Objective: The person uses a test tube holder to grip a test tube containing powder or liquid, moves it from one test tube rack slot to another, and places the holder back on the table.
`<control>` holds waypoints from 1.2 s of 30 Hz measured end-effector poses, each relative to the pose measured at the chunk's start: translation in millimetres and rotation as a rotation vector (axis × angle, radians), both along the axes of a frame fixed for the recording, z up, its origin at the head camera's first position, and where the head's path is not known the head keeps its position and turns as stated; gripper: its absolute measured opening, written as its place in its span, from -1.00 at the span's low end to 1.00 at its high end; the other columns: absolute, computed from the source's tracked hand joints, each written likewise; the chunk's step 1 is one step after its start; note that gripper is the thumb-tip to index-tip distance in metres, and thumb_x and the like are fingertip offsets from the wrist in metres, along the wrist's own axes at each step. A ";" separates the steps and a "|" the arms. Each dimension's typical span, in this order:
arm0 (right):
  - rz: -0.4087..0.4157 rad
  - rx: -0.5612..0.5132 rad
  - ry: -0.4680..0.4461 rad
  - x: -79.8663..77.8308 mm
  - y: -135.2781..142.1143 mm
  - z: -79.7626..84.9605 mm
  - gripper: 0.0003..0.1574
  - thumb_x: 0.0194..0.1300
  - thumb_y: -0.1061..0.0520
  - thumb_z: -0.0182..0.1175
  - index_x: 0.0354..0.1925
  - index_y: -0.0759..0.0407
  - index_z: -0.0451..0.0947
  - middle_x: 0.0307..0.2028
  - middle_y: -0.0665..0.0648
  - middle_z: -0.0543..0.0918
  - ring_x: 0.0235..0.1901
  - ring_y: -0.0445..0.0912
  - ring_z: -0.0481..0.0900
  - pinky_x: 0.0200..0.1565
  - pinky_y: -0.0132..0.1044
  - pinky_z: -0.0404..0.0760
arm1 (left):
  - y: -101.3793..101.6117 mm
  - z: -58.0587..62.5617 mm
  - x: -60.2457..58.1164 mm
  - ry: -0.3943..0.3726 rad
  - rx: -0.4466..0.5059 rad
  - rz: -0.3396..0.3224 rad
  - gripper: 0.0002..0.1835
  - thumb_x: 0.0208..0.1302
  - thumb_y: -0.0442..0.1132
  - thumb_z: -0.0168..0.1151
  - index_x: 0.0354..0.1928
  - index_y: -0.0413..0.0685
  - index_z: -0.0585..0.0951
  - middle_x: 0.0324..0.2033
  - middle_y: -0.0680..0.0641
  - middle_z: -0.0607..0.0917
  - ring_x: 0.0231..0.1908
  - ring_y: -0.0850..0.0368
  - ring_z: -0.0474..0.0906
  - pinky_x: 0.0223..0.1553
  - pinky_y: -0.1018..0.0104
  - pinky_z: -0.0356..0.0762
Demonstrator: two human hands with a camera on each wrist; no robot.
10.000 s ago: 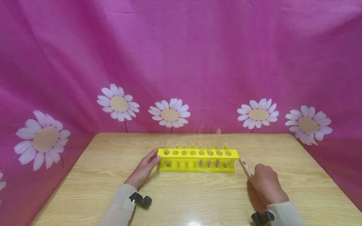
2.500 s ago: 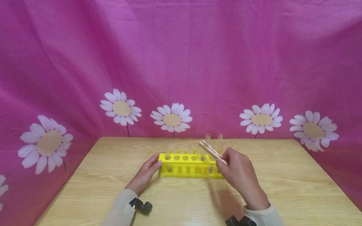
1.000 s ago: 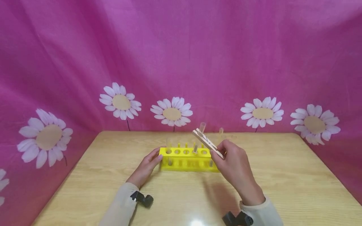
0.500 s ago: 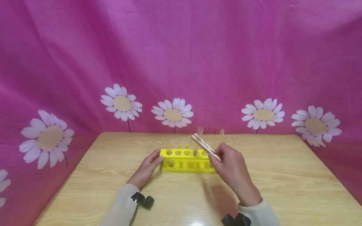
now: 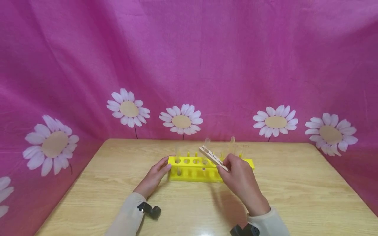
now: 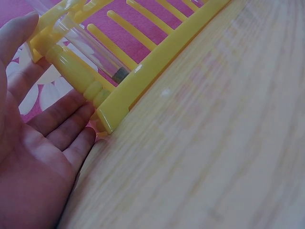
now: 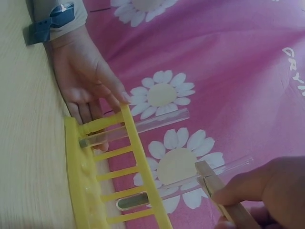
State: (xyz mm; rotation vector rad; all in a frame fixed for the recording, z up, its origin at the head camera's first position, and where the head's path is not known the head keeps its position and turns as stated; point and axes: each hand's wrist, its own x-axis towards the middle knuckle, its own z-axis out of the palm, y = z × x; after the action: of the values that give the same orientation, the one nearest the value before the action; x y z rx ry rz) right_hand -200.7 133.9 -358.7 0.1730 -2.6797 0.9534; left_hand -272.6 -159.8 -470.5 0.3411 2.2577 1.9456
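A yellow test tube rack (image 5: 189, 165) stands on the table, its left end gripped by my left hand (image 5: 155, 175); the thumb lies at the top plate and the fingers reach behind the end post. My right hand (image 5: 243, 182) pinches a wooden test tube holder (image 5: 213, 158). Its tip clasps a clear test tube (image 5: 207, 141) near the upper part. In the right wrist view, that tube's rounded bottom, with dark grey content (image 7: 133, 202), is through the top plate and above the base. Another test tube (image 7: 162, 120) stands in the end hole beside my left hand.
More clear test tubes (image 5: 232, 140) stand in the rack's right part, partly hidden by my right hand. The wooden table (image 5: 189, 203) extends around the rack. A pink curtain (image 5: 224, 82) with daisies hangs behind and at both sides.
My right hand has brought the holder from beside the rack, lifted a tube from its hole, shifted it one hole left and lowered it there. My left hand keeps its grip on the rack.
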 end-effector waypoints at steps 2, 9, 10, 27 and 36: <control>-0.003 0.009 -0.004 -0.6 -0.1 -1.2 -0.83 0.14 0.15 0.32 -0.41 0.21 0.52 -0.62 0.04 0.43 -0.64 -0.11 0.30 -0.62 -0.32 0.30 | -0.1 -0.3 0.3 -0.002 0.008 -0.005 -0.37 0.37 0.14 0.11 0.41 0.13 0.32 0.36 0.03 0.34 0.40 -0.02 0.11 0.35 -0.27 -0.10; -0.007 0.034 -0.016 -2.4 0.0 -2.2 -0.85 0.12 0.16 0.29 -0.44 0.20 0.52 -0.62 0.04 0.46 -0.62 -0.09 0.34 -0.60 -0.30 0.35 | -0.1 1.3 -0.4 -0.021 -0.016 0.004 -0.36 0.34 0.19 0.10 0.41 0.19 0.32 0.39 0.04 0.29 0.42 -0.04 0.06 0.36 -0.26 -0.10; -0.007 0.038 -0.021 -2.5 0.1 -2.3 -0.86 0.12 0.16 0.28 -0.45 0.20 0.52 -0.63 0.04 0.46 -0.62 -0.09 0.34 -0.60 -0.30 0.35 | -0.1 1.2 -0.6 -0.027 -0.016 0.004 -0.36 0.34 0.19 0.11 0.41 0.19 0.32 0.39 0.04 0.30 0.42 -0.03 0.06 0.36 -0.25 -0.10; 0.007 0.103 -0.018 -2.5 0.7 -5.0 -0.83 0.11 0.15 0.28 -0.47 0.19 0.49 -0.65 0.03 0.41 -0.62 -0.10 0.32 -0.60 -0.30 0.30 | -0.5 0.3 -0.8 -0.017 0.001 0.000 -0.37 0.35 0.17 0.11 0.40 0.18 0.34 0.37 0.06 0.33 0.40 0.01 0.11 0.36 -0.26 -0.11; 0.003 0.118 -0.012 -4.8 0.7 -9.5 -0.82 0.10 0.14 0.29 -0.48 0.19 0.49 -0.66 0.02 0.42 -0.63 -0.10 0.33 -0.60 -0.29 0.30 | -0.4 -1.4 -0.6 0.005 0.045 -0.022 -0.42 0.39 0.08 0.10 0.40 0.13 0.34 0.33 0.02 0.38 0.37 0.01 0.17 0.36 -0.26 -0.12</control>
State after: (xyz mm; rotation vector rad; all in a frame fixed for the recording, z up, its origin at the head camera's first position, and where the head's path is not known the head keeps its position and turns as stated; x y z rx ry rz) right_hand -205.5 134.6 -368.2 0.1969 -2.7486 0.7993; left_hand -273.2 -160.3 -471.9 0.3747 2.2069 1.9894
